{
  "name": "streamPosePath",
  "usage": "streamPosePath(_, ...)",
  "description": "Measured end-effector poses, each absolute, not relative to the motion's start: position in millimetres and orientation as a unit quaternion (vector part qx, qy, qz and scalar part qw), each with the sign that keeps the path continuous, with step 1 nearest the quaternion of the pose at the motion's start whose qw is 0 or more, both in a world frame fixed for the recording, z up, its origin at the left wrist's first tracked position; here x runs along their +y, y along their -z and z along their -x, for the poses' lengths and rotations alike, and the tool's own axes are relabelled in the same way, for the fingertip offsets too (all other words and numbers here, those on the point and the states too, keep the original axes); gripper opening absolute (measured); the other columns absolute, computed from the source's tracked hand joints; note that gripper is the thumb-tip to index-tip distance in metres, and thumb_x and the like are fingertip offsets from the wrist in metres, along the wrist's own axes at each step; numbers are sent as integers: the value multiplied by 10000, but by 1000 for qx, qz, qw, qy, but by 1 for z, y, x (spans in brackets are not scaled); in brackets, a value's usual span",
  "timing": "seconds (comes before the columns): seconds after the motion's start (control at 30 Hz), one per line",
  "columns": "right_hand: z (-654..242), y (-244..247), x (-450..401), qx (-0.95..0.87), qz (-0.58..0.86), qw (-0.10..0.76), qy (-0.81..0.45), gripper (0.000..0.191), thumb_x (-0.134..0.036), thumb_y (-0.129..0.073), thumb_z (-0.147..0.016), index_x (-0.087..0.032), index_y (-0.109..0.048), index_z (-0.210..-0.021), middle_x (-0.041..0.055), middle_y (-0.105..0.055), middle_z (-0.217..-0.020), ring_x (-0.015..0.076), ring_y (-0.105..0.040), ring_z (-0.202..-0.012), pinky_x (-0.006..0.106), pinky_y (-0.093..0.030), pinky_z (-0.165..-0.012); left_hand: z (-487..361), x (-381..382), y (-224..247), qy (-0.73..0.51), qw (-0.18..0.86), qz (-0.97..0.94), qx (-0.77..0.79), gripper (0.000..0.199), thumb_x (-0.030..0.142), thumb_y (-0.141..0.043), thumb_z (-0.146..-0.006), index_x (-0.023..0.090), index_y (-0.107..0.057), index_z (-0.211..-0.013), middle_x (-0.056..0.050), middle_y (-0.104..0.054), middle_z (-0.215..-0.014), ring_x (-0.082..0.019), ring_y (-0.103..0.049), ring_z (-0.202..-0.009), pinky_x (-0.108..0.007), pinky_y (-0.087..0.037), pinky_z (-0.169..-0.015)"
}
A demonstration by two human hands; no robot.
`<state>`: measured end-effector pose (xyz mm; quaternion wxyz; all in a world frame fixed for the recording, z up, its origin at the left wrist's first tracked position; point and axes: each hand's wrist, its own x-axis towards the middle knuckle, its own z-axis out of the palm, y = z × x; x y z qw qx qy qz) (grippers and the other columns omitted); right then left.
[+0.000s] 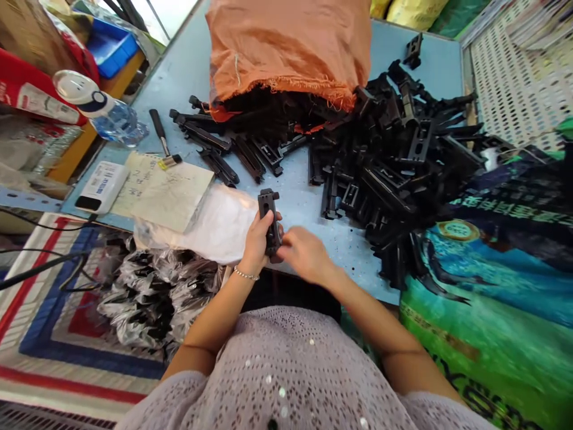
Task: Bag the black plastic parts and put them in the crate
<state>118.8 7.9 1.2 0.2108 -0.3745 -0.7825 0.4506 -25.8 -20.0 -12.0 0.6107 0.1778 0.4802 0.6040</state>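
Observation:
My left hand (257,242) is wrapped round a black slotted part (267,206), which stands nearly upright over the table's front edge. The thumb lies on the part's face. My right hand (307,254) is closed at the part's lower right side, its fingertips touching or pinching there; anything between them is too small to make out. A large heap of similar black parts (385,185) covers the right of the blue table (353,245). More spill from the mouth of an orange sack (290,48) at the back.
At the left are a water bottle (120,119), a screwdriver (158,128), a white device (102,186), a paper sheet (165,191) and white plastic bags (224,224). Below stands a crate (40,358) with bagged parts (147,298). A green sack (501,322) is at the right.

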Motion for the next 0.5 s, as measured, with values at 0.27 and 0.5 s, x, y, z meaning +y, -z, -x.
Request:
streamPosePath(0.27,-167,-5,64,-740,640,115,-173,415,-527,-442,-1016,-163,-579,-1160,169,-688,-986,293,-657,-846,376,-457,-754,-7,-41,65,-440,401,-507,623,688,468,-605,-919,227,-372,-1519,-201,-422,-1532,-382,-364,-1445,-634,-301,-1167)
streamPosePath(0.5,-179,-11,81,-704,637,108,-294,515,-350,-537,-937,-175,-493,-1419,39,-682,-745,263,-653,-717,365,-470,-714,-12,-24,55,-418,417,-543,597,662,479,-592,-935,226,-396,-1515,-205,-359,-1563,-378,-349,-1459,-633,-287,-1186)
